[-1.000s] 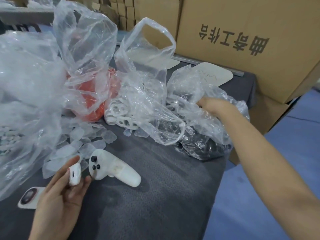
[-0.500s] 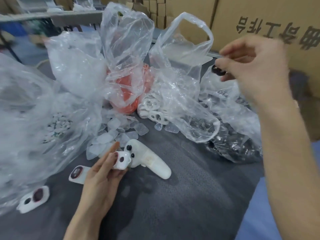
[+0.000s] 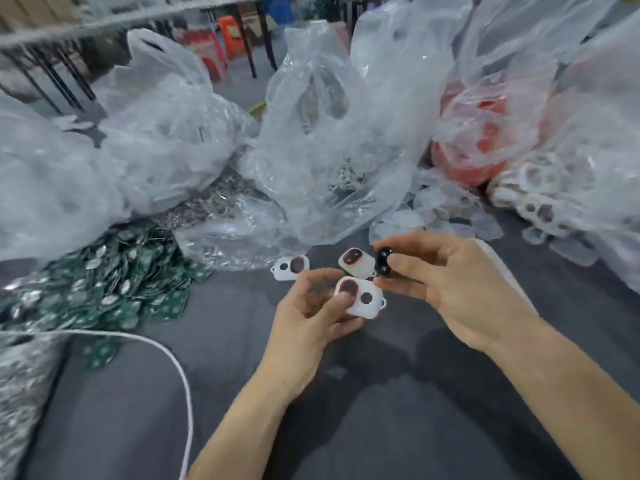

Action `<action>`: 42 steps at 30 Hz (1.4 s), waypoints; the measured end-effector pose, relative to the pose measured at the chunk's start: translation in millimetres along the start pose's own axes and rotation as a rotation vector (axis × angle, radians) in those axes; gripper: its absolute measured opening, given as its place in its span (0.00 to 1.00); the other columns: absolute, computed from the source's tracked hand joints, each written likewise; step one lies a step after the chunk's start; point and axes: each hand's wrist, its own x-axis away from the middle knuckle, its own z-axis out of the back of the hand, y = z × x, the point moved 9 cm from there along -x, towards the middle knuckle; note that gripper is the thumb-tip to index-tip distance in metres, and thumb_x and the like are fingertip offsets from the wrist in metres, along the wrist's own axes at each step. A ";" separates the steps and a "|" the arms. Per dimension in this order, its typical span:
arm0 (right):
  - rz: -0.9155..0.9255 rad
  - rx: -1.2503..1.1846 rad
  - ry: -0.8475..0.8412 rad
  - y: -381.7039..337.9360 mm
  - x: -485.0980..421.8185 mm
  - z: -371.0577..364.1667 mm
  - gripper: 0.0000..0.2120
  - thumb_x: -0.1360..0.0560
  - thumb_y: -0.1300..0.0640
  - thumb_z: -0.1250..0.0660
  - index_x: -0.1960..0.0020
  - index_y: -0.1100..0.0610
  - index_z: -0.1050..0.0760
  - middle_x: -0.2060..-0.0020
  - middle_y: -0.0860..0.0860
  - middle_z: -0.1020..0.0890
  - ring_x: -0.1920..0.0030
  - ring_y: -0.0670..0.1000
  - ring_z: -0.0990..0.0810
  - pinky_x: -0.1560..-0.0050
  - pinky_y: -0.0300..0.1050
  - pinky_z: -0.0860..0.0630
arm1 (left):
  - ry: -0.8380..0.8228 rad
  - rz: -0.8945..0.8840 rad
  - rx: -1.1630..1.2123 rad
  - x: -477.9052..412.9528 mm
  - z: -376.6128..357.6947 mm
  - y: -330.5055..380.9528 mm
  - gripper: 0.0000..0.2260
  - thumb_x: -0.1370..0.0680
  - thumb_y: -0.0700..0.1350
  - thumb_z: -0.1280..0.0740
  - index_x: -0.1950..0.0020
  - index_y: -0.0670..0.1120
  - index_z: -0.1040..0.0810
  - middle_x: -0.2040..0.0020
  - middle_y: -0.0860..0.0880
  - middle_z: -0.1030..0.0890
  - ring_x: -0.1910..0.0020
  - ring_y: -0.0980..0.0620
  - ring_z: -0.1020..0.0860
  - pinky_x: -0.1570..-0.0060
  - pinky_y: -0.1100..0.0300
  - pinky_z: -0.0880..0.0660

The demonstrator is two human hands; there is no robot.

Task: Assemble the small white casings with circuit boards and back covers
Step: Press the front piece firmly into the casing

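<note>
white casing [image 3: 360, 298] — gripped in left hand [image 3: 311, 306]; black button pad [image 3: 383, 262] pinched by right hand [image 3: 450, 282] — just above-right, touching.

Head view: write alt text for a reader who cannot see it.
A left hand holds a small white casing while the right hand pinches a small black part beside it. Two more casings lie on the grey table behind, among clear plastic bags and a heap of green circuit boards.
</note>
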 end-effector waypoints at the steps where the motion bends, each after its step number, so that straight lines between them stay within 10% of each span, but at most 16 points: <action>1: -0.008 -0.028 0.020 2.4 0.6 0.8 0.07 0.27 0.70 0.35 0.55 0.62 0.19 0.63 0.53 0.15 0.60 0.51 0.16 0.59 0.40 0.20 | -0.005 -0.005 -0.004 0.2 -0.3 1.0 0.07 0.30 0.47 0.26 0.54 0.55 0.17 0.57 0.48 0.15 0.59 0.51 0.16 0.62 0.63 0.22; 12: -0.113 -0.009 0.139 34.2 7.5 10.3 0.06 0.27 0.70 0.33 0.57 0.60 0.22 0.63 0.55 0.16 0.61 0.54 0.16 0.59 0.43 0.18 | -0.036 -0.062 -0.020 2.7 -3.8 4.8 0.10 0.25 0.48 0.36 0.54 0.50 0.15 0.63 0.49 0.17 0.70 0.55 0.22 0.76 0.64 0.28; 30: -0.188 0.050 0.129 63.6 20.4 1.3 0.10 0.30 0.67 0.28 0.51 0.56 0.21 0.59 0.56 0.15 0.56 0.55 0.15 0.56 0.48 0.18 | 0.108 -0.151 -0.402 9.2 2.9 8.6 0.10 0.30 0.53 0.31 0.52 0.52 0.17 0.58 0.51 0.15 0.59 0.50 0.16 0.63 0.59 0.19; 42: -0.072 0.027 0.173 53.5 19.0 1.6 0.12 0.34 0.67 0.27 0.60 0.50 0.20 0.62 0.55 0.15 0.60 0.52 0.16 0.58 0.48 0.20 | -0.007 -0.262 -0.578 10.4 -10.1 9.3 0.20 0.27 0.39 0.27 0.41 0.58 0.21 0.50 0.55 0.21 0.54 0.51 0.18 0.54 0.52 0.19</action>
